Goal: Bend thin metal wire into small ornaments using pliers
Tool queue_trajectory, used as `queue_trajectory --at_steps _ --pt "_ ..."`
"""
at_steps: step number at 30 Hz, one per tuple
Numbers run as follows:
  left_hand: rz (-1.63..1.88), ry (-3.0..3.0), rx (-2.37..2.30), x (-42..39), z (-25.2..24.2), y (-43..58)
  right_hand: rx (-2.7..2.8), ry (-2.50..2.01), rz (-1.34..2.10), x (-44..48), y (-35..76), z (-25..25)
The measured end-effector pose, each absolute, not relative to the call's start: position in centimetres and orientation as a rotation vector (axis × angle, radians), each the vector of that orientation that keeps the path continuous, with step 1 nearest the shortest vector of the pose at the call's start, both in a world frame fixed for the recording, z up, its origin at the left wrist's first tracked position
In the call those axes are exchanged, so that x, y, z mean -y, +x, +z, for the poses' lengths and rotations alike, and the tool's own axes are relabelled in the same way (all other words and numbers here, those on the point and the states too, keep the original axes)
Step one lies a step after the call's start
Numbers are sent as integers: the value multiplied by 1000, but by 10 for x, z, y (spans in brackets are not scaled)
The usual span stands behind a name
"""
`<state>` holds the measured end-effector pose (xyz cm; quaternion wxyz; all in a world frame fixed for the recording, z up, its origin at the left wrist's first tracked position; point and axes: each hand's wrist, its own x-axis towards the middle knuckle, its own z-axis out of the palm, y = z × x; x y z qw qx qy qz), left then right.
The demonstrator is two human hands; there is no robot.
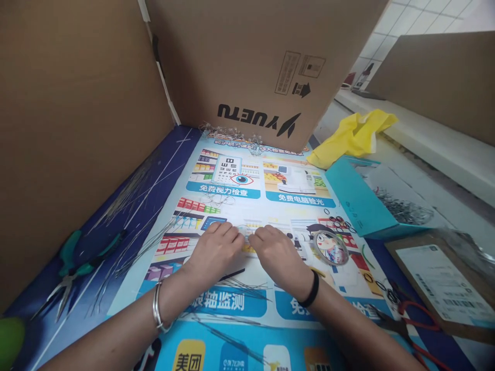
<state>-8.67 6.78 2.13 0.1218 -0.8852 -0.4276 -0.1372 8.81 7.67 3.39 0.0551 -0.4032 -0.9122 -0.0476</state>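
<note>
My left hand (pixel 218 250) and my right hand (pixel 277 256) meet over the middle of a printed poster sheet (pixel 193 332). Both have their fingers curled in a pinch, knuckles toward the camera. Something thin and pale seems to sit between the fingertips, too small and covered to name. Thin wires (pixel 243 286) lie below my hands, and a looped piece of clear wirework (pixel 216 199) rests just beyond the left one. To the right of my right hand is a round clear dish (pixel 330 247) with colourful bits inside.
Pliers (pixel 73 270) and a wire bundle (pixel 127 193) lie left. Cardboard panels (pixel 247 62) wall the back and left. At right are black rings (pixel 338 222), a blue box (pixel 358 206) of wire scraps, yellow cloth (pixel 351 139), a labelled parcel (pixel 436 281) and red-handled scissors (pixel 404 322).
</note>
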Motion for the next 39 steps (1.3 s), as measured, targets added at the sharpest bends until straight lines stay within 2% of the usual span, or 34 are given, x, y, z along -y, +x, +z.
queue_trajectory --at_steps 11,39 --pt "-413 -2576 1312 -67 19 -85 2738 -1204 -249 -78 74 24" --pt "-387 -2557 1366 -67 16 -84 2579 -1219 -152 -78 72 11"
